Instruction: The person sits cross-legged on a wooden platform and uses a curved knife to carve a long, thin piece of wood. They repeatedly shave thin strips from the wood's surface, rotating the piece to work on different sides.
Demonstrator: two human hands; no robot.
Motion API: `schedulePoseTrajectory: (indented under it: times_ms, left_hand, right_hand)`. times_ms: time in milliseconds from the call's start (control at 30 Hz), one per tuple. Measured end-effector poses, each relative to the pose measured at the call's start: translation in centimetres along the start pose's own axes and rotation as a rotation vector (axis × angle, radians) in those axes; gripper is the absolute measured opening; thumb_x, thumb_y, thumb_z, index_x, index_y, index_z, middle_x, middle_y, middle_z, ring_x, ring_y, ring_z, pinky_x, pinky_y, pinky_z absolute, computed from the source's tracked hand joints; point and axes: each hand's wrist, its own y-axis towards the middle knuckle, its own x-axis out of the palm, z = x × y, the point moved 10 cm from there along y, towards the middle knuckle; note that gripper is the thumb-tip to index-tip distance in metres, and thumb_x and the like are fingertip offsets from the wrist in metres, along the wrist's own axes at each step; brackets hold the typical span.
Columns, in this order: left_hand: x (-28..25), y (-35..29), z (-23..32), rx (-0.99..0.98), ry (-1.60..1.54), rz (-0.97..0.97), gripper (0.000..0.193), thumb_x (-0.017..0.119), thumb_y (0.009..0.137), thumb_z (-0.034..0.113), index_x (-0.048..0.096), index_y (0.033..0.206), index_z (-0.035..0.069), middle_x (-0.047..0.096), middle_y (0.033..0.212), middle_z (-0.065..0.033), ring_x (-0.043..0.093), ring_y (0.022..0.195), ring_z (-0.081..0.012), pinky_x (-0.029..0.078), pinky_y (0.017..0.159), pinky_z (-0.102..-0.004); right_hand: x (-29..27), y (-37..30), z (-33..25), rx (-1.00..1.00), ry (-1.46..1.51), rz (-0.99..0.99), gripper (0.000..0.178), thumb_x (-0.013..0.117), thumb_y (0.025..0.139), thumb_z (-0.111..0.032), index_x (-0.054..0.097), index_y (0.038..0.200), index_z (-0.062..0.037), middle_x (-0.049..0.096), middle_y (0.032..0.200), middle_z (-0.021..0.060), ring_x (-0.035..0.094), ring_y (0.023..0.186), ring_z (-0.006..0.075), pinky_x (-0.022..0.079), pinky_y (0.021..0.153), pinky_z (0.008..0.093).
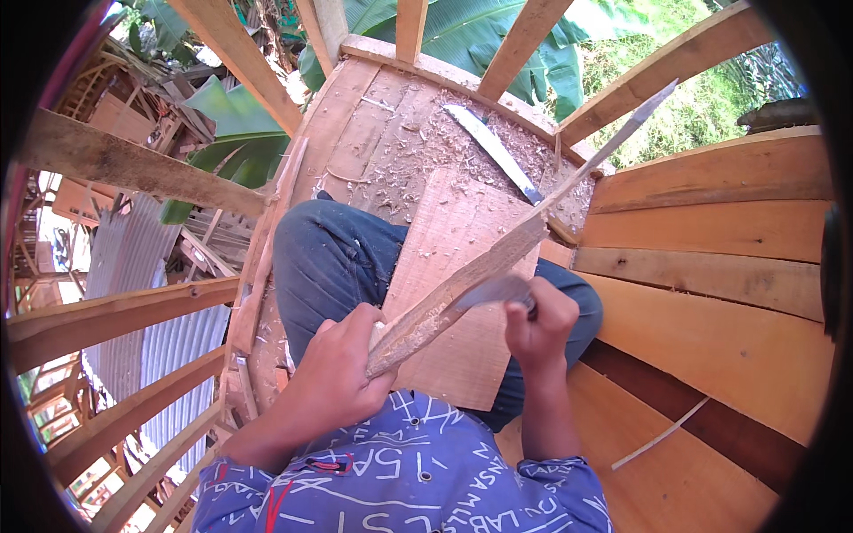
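My left hand (pixel 342 366) is closed round the thick near end of a long, rough stick of wood (pixel 471 280), which slants up to the right and tapers to a thin tip. In my right hand (pixel 544 322) is a knife (pixel 498 290); its broad blade lies against the side of the stick, and my fingers hide most of the handle. Under both hands, a flat wooden board (pixel 455 360) rests across my lap between my knees. Past the board, a long machete (pixel 489 147) lies on the floor among shavings, its lower end close by the stick.
Curled wood shavings (pixel 418 133) cover the plank floor (pixel 342 115). Slatted wooden railings (pixel 133 320) run along the left and far sides. A plank wall (pixel 711 240) stands at the right, with a thin stick (pixel 662 435) near it. Outside are corrugated sheets (pixel 133 258) and banana leaves (pixel 462 40).
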Motion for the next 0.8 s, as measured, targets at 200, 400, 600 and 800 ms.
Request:
schedulePoseTrajectory:
  times_ms: [200,400,600,800]
  left_hand:
    - [-0.2,-0.1,-0.2,-0.011,-0.016,0.008,0.031,0.062,0.078,0.012,0.048,0.104,0.0,0.058,0.084,-0.0223,0.054,0.084,-0.0429,0.041,0.073,-0.046]
    - [-0.3,-0.2,-0.5,0.006,-0.017,0.001,0.032,0.062,0.078,0.013,0.048,0.104,0.001,0.058,0.084,-0.0223,0.054,0.083,-0.0421,0.041,0.073,-0.0454]
    - [-0.4,-0.1,-1.2,0.008,-0.025,-0.004,0.033,0.063,0.078,0.013,0.048,0.104,0.001,0.059,0.085,-0.0217,0.054,0.083,-0.0421,0.041,0.073,-0.046]
    - [-0.6,-0.2,-1.8,0.004,-0.048,0.016,0.033,0.063,0.078,0.014,0.048,0.104,0.002,0.059,0.085,-0.0219,0.054,0.082,-0.0428,0.041,0.073,-0.0461]
  right_hand:
    - [0.4,0.5,0.0,0.012,0.018,0.003,0.043,0.067,0.082,-0.029,0.042,0.062,-0.0002,0.032,0.052,0.0114,0.031,0.043,0.0231,0.029,0.041,0.0324]
    - [1.4,0.1,-1.9,-0.175,0.035,-0.023,0.044,0.067,0.083,-0.028,0.041,0.06,0.0001,0.032,0.051,0.0123,0.032,0.042,0.0226,0.027,0.04,0.0317]
    - [1.6,0.3,1.4,0.092,0.038,-0.032,0.046,0.067,0.082,-0.035,0.043,0.06,-0.0022,0.035,0.05,0.0099,0.037,0.041,0.0242,0.03,0.041,0.0333]
    - [1.1,0.5,3.2,0.21,0.04,0.006,0.044,0.066,0.083,-0.034,0.046,0.062,-0.0008,0.035,0.051,0.0107,0.038,0.041,0.0248,0.03,0.041,0.0336]
